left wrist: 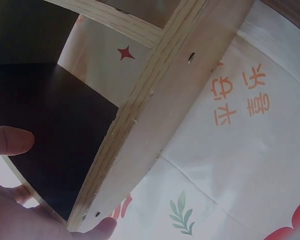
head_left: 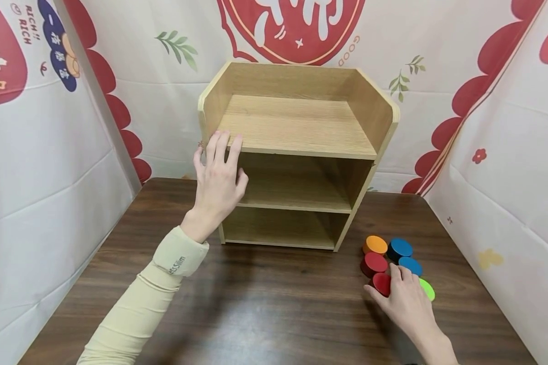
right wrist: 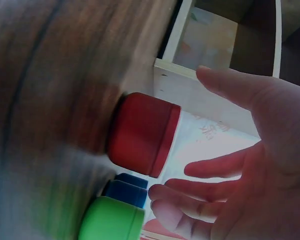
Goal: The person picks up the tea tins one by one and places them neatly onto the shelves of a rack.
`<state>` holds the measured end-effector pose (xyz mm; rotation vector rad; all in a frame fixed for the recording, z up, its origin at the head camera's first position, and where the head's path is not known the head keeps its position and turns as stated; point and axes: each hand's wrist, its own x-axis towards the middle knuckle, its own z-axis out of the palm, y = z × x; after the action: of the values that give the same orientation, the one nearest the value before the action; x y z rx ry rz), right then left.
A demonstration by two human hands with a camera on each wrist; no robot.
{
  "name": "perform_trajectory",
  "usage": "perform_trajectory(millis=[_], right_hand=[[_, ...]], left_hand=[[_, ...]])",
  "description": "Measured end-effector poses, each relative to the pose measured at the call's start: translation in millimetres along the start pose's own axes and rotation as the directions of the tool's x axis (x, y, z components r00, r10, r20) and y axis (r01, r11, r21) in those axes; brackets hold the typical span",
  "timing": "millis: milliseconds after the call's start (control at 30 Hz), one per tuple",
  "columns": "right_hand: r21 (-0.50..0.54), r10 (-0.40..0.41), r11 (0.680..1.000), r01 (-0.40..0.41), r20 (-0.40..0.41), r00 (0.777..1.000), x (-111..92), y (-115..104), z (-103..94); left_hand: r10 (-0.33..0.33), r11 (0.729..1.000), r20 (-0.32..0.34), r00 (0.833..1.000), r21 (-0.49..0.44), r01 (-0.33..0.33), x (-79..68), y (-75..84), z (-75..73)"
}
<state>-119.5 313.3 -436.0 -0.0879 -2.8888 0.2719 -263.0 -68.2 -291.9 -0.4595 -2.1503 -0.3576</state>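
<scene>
A three-tier wooden shelf unit (head_left: 297,126) stands at the back middle of the dark wooden table (head_left: 265,304). My left hand (head_left: 216,172) lies flat with straight fingers against the shelf's left side panel (left wrist: 155,115); the left wrist view shows the thumb (left wrist: 10,141) beside the panel edge. Right of the shelf sit several coloured round blocks. My right hand (head_left: 404,296) hovers with spread fingers over the nearest red block (head_left: 382,283). In the right wrist view, the thumb and fingers (right wrist: 215,167) stand apart around that red block (right wrist: 140,132), with no visible grip.
The other blocks are orange (head_left: 375,244), blue (head_left: 400,248), red (head_left: 374,262), blue (head_left: 411,265) and green (head_left: 428,290), clustered together. Printed cloth walls (head_left: 50,167) enclose the table on three sides. All the shelf tiers hold nothing.
</scene>
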Motion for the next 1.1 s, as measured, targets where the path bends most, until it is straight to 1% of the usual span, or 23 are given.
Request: perform_trajectory(millis=[200, 367, 467, 667, 867, 933, 1100], right_hand=[[0.027, 0.030, 0.999, -0.033, 0.084, 0.996, 0.5, 6.0, 4.6], [0.039, 0.062, 0.997, -0.070, 0.177, 0.982, 2.7, 10.3, 7.1], [0.051, 0.075, 0.995, -0.087, 0.206, 0.976, 3.9, 12.9, 8.7], [0.071, 0.088, 0.992, -0.107, 0.223, 0.971, 5.8, 16.7, 10.5], [0.088, 0.098, 0.989, -0.120, 0.224, 0.970, 4.7, 15.6, 8.1], [0.097, 0.097, 0.988, -0.120, 0.211, 0.973, 4.0, 14.4, 6.0], [0.122, 0.061, 0.989, -0.080, 0.152, 0.987, 4.3, 9.8, -1.3]], left_hand=[[0.018, 1.000, -0.008, 1.000, 0.001, -0.018, -0.3, -0.4, 0.2], [0.021, 1.000, -0.006, 1.000, -0.002, -0.021, -0.3, -1.2, 0.5], [0.023, 1.000, -0.004, 1.000, 0.000, -0.023, -0.4, -1.6, 0.3], [0.022, 1.000, -0.004, 1.000, 0.005, -0.022, -0.5, -1.7, 0.0], [0.018, 1.000, -0.002, 1.000, 0.002, -0.018, -0.9, -2.4, 0.2], [0.019, 1.000, -0.003, 1.000, 0.003, -0.019, -1.1, -2.9, 0.3], [0.024, 1.000, -0.010, 1.000, 0.006, -0.024, -0.8, -3.5, 0.7]])
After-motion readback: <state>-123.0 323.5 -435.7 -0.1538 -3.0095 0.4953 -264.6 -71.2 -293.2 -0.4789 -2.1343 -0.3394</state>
